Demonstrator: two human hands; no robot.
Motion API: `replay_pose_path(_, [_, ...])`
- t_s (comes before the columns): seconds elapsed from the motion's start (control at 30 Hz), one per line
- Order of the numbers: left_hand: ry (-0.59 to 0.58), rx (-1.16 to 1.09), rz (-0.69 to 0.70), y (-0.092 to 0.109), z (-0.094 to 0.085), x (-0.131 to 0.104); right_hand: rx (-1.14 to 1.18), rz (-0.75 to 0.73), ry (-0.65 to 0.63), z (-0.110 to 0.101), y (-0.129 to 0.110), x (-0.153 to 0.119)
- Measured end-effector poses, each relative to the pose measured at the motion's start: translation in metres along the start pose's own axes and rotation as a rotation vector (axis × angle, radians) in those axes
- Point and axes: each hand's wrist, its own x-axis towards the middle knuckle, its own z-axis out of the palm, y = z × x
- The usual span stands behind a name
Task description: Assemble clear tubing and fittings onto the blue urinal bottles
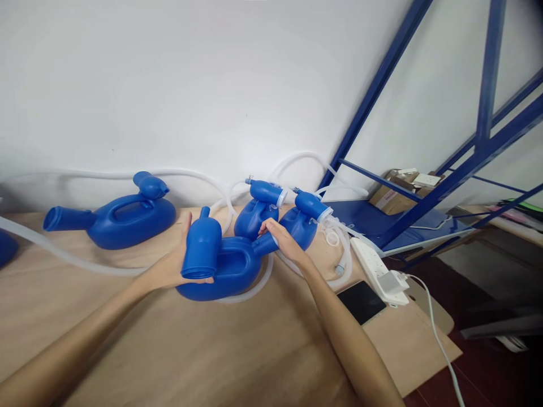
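A blue plastic urinal bottle with a looped handle lies in front of me on the brown table. My left hand is wrapped round a blue cup-shaped adapter at the bottle's left end. The adapter's wide opening faces me, its narrow spout points up and away. Whether it is joined to the bottle cannot be seen. My right hand is closed round the bottle's neck at its right end. Some of the fingers of both hands are hidden behind the blue parts.
Behind stand two more blue bottles with adapters and clear hoses. Another blue bottle lies at left. To the right are a white power strip, a dark tablet and a blue metal rack holding a cardboard box.
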Motion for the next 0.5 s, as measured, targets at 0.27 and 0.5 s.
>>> replay_pose_path(0.27, [0.164,-0.120,0.259,0.010,-0.007,0.008,-0.204,-0.110,-0.110,-0.010,-0.020,-0.003])
replay_pose_path(0.5, [0.218,-0.216,0.151,0.020,0.000,0.006,-0.418,-0.174,-0.080,-0.001,-0.027,-0.005])
